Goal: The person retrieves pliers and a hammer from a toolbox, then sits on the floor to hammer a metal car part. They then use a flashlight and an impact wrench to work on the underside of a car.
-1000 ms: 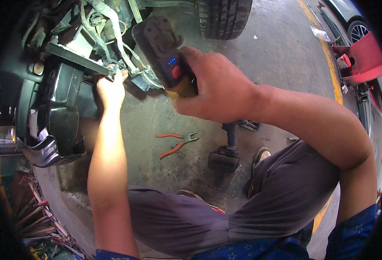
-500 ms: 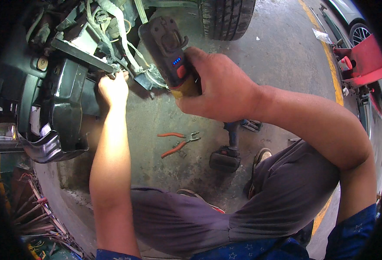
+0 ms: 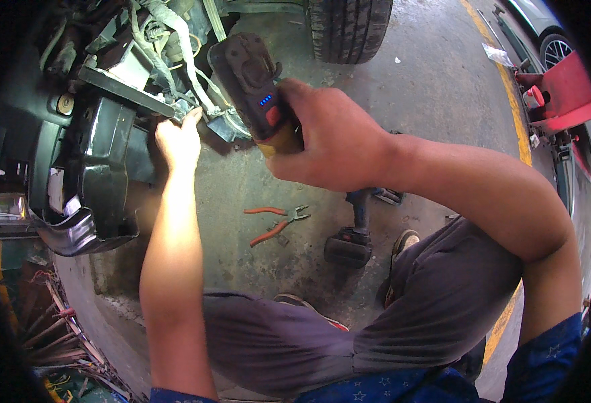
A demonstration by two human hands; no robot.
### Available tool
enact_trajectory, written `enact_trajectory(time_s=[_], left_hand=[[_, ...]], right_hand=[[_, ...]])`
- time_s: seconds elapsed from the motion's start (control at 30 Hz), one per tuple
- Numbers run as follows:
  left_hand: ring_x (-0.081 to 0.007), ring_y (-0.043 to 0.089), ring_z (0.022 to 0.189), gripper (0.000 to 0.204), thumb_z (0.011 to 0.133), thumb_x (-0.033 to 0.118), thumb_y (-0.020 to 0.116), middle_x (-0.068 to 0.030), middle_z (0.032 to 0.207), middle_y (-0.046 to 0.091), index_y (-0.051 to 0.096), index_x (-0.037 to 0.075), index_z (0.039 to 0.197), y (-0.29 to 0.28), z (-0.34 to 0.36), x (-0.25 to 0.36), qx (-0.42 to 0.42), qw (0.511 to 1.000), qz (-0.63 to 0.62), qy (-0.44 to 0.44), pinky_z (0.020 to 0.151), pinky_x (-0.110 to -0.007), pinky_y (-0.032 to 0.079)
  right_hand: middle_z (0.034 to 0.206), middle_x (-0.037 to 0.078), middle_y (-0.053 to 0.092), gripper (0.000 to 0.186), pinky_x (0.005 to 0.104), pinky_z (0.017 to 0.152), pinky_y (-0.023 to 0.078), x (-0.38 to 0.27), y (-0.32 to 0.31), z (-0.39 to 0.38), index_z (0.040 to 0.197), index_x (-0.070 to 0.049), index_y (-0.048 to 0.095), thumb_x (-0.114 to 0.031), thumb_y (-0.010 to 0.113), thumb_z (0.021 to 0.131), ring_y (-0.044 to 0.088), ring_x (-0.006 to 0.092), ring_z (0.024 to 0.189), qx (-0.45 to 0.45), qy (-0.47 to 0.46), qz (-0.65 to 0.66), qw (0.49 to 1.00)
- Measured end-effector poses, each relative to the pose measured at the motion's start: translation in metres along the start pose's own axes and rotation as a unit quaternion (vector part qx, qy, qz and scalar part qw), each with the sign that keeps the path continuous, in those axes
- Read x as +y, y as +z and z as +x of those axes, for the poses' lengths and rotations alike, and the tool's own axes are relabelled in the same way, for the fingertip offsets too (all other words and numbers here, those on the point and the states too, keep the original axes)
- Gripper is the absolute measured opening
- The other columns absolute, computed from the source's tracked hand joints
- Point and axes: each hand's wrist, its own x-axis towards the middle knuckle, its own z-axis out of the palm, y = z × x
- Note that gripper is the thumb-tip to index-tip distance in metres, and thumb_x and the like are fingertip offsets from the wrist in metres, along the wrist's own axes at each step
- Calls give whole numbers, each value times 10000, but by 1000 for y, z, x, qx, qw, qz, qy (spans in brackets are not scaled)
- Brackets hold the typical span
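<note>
Evidently the right hand (image 3: 335, 138) is wrapped firmly around a dark, rounded-rectangular work light with a yellow grip, a red button and a row of small blue indicator lights (image 3: 245, 84), held up above the floor near the top middle of the view, its back facing the camera. To its left, the left hand (image 3: 180, 142) reaches up to the end of a dark, flat metal bar (image 3: 127, 91) on the exposed underside of a vehicle; its thumb points upward and its fingers are curled and partly hidden, so I cannot tell whether they grip anything. Bright light falls on this hand and its forearm. Pale, wrapped hoses (image 3: 178, 33) run down just beyond the bar, and a glossy black, moulded panel (image 3: 104, 158) stands left of the left hand. Below the work light, on the stained grey concrete floor (image 3: 436, 80), lie open pliers with orange handles (image 3: 288, 219) and, to their right, a blue-and-black cordless power tool with a chunky black battery (image 3: 348, 248), close to a shoe. Farther out are a black, treaded tyre (image 3: 349, 30) at the top, a painted yellow floor line (image 3: 518, 127) and a red metal structure (image 3: 567, 94) at the right.
</note>
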Motion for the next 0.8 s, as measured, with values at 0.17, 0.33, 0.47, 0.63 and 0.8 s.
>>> enact_trajectory(time_s=[0.17, 0.33, 0.47, 0.63, 0.8], left_hand=[[-210, 703, 957, 201, 895, 19, 639, -164, 1080, 715, 671, -119, 1038, -14, -9, 10, -88, 994, 49, 41, 891, -288, 525], [-173, 587, 846, 211, 865, 195, 739, -127, 926, 680, 741, 10, 967, -25, -18, 36, -41, 995, 67, 56, 789, -329, 454], [-245, 628, 791, 278, 876, 257, 724, -163, 852, 670, 705, -8, 958, -27, -19, 30, -42, 992, 100, 58, 741, -369, 485], [-244, 678, 774, 339, 866, 233, 738, -147, 865, 710, 624, -3, 1080, -30, -20, 27, -6, 991, 122, 46, 730, -375, 517], [-231, 696, 829, 363, 866, 216, 740, -120, 904, 729, 609, 14, 1138, -34, -21, 27, -9, 997, 66, 41, 774, -358, 521]], right_hand=[[817, 228, 644, 442, 429, 728, 514, 0, 0, 0, 1010, 27, 527, -237, 727, 717, 642, 411, 787, -9, 10, 4, 1000], [879, 226, 674, 443, 430, 788, 530, -2, 0, 2, 1013, 22, 535, -239, 732, 714, 668, 402, 875, -37, 44, 45, 997], [878, 203, 671, 412, 417, 781, 522, -4, 3, 1, 998, -12, 534, -230, 737, 713, 671, 369, 846, -33, 57, 46, 997], [851, 115, 625, 373, 343, 736, 503, -2, 5, -2, 1001, -25, 522, -173, 741, 738, 622, 219, 783, -44, 93, 76, 992], [848, 144, 655, 420, 368, 736, 519, -7, 7, -2, 1027, -6, 534, -217, 746, 732, 654, 253, 760, -21, 90, 49, 995]])
